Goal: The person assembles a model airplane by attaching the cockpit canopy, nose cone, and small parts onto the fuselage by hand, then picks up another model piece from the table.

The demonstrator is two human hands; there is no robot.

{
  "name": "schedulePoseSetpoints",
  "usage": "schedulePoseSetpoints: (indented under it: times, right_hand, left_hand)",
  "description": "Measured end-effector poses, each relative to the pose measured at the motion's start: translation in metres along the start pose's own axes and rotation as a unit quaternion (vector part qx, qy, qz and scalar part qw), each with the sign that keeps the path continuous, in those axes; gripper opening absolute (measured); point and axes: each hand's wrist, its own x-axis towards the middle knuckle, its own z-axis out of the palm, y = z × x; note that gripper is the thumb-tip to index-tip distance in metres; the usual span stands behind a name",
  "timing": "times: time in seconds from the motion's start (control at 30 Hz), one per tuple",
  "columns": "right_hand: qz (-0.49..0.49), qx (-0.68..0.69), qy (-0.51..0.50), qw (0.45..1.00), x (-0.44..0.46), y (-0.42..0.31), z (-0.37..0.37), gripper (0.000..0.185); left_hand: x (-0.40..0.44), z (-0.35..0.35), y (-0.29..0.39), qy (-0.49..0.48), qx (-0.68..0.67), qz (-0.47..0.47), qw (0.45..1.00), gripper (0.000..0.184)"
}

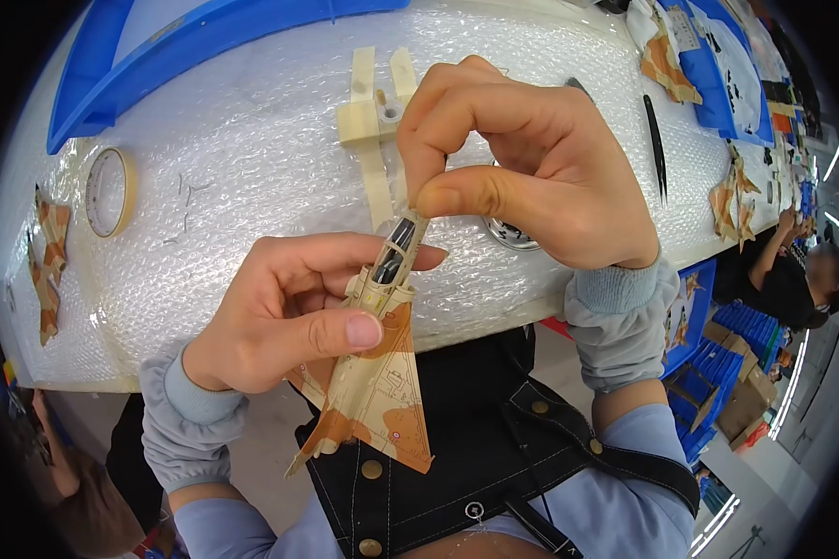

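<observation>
A model aircraft (382, 373) in tan and orange camouflage is tilted over the table's front edge, its open cockpit with dark parts inside facing up. My left hand (289, 312) is wrapped round its fuselage just behind the cockpit, thumb on top. At the nose end, the thumb and index finger of my right hand (522, 168) are pinched together, touching the tip in front of the cockpit. Whether a small part sits between those fingertips is hidden.
Bubble wrap (252, 121) covers the table. Around lie a tape roll (112, 192), a taped-down block (359, 123), black tweezers (656, 149), a blue tray (205, 37) and camouflaged pieces (48, 261). A round metal item sits behind my right hand. Other people are at both sides.
</observation>
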Motion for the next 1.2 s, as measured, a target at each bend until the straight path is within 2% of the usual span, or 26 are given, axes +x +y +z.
schedulePoseSetpoints:
  times: [1.2]
  right_hand:
    - [0.000, -0.009, -0.012, 1.000, -0.0009, 0.0016, 0.0006, 0.008]
  left_hand:
    - [-0.0002, 0.0003, 0.0007, 0.004, 0.002, -0.016, 1.000, 0.050]
